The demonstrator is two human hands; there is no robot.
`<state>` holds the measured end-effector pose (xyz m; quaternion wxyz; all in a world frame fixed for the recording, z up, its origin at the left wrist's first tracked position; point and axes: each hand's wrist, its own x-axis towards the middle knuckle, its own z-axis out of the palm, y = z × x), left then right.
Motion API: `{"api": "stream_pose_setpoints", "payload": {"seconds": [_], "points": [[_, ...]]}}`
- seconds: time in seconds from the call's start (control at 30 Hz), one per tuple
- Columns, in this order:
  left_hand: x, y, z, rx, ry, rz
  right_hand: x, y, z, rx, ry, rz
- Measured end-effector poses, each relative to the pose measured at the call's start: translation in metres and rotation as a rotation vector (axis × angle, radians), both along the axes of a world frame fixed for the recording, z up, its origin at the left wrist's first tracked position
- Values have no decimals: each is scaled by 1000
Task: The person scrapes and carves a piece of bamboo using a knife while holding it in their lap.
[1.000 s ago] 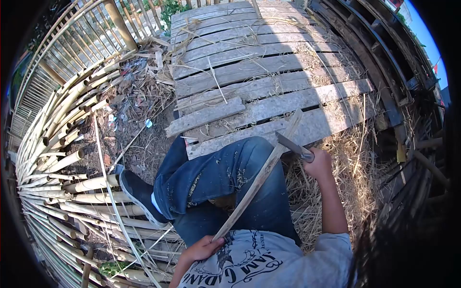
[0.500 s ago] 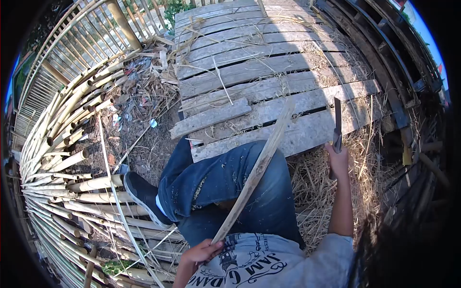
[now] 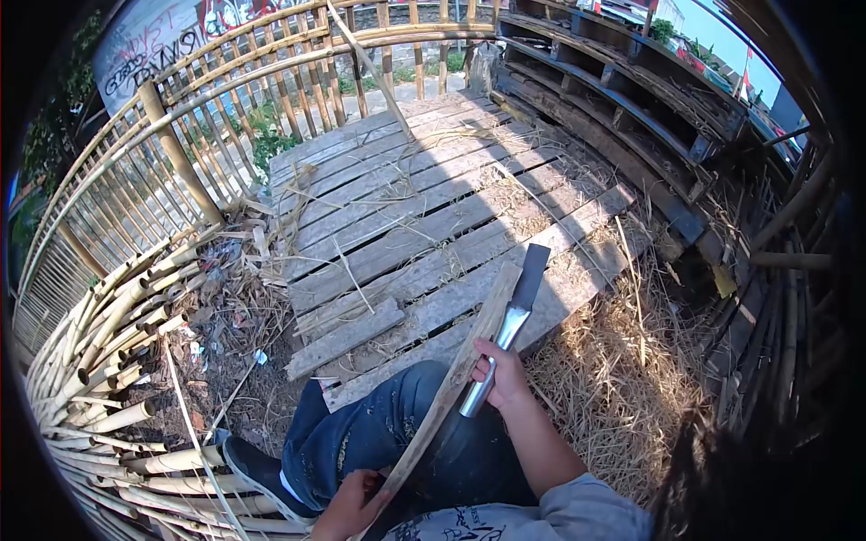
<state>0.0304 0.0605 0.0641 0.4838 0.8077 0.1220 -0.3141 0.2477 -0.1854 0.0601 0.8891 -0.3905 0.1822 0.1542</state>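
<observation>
1. Head view: the right hand (image 3: 507, 377) is closed around the silver handle of a bladed tool (image 3: 508, 329), its fingers (image 3: 488, 349) wrapped over the metal with no visible opening. The dark, flat blade points up and away from the person, tilted slightly right.

2. The left hand (image 3: 350, 507) is low in the view, beside the shirt (image 3: 469, 523), with its fingers curled at the lower part of a long wooden strip (image 3: 448, 392). The far side of that grip is hidden.

3. The wooden strip slants up from the left hand, across the jeans (image 3: 383, 410), to a free upper end over the near edge of the slatted platform (image 3: 397, 243). The tool lies alongside its upper part, on the right; whether blade and wood touch is unclear.

4. A short loose board (image 3: 347, 338) rests on the platform's near left corner, just above the knee. Thin dry strands lie scattered over the planks, partly in shadow.

5. Dry straw (image 3: 613, 388) covers the ground to the right of the legs. Cut bamboo poles (image 3: 117, 419) fan out at the left, near the dark shoe (image 3: 253, 464).

6. Behind the platform runs a bamboo fence (image 3: 298, 68); stacked pallets (image 3: 622, 99) stand at the upper right.
</observation>
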Motion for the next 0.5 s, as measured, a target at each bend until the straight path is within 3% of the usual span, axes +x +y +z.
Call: {"api": "stream_pose_setpoints", "payload": {"seconds": [0.07,0.13,0.27,0.37,0.5], "points": [[-19,10,-17,-71,2,38,-2,8,1,-15,25,19],[-17,14,30,-362,-93,-68,-3,10,-9,-2,22,95],[-6,-15,112,-964,-556,-578,-7,13,-15,-69,9,131],[3,-48,136,-1009,-721,-714,-8,13,-19,-74,-25,102],[1,-72,140,-932,-844,-716,-10,19,-9,-134,23,41]]}}
